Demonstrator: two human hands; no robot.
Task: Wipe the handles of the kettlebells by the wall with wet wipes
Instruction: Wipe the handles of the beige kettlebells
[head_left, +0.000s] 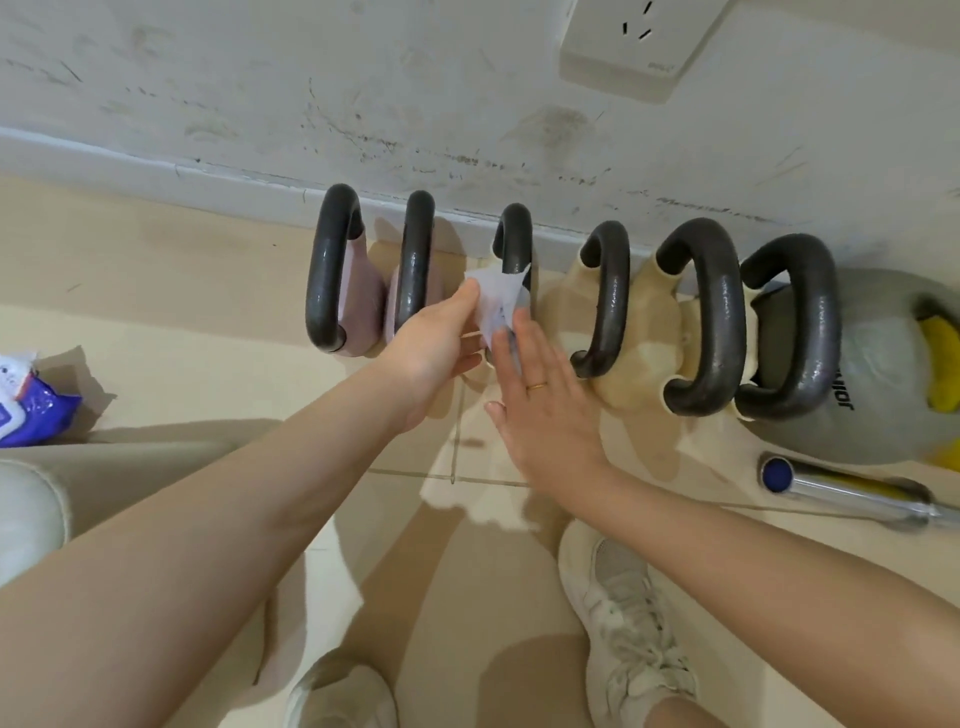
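**Wet wipe at the third handle in the row**

Six kettlebells stand in a line on the floor (208, 270) against the wall (363, 78), their dark handles arching upward. The two hands meet at the third handle (514, 239) from the left, in the middle of the row. The left hand (436, 348) pinches a wet wipe (496, 301) between thumb and fingers, and the wipe lies against the lower part of that handle. The right hand (540, 400), with a ring on one finger, has its fingers straight and close together, their tips on the wipe's near edge; it curls round nothing.

The step in hand looks like setting or spreading the wipe on this handle, so the job seems about midway along the row, though nothing shows which handles are already clean. The next move probably calls for wrapping the wipe round the bar and sliding it over the arch and down both legs, with enough squeeze to reach the rough underside. The handles stand close, so there is little room for knuckles beside it.

The floor is pale glossy tile with visible grout lines; the white wall is scuffed and marked above the skirting, with a socket (628, 47) high on it. A blue pack of wipes (36, 405) lies well to the left. At the right, a grey kettlebell (872, 364) ends the row, and a chrome bar (841, 491) lies in front of it. Two white trainers show at the bottom.
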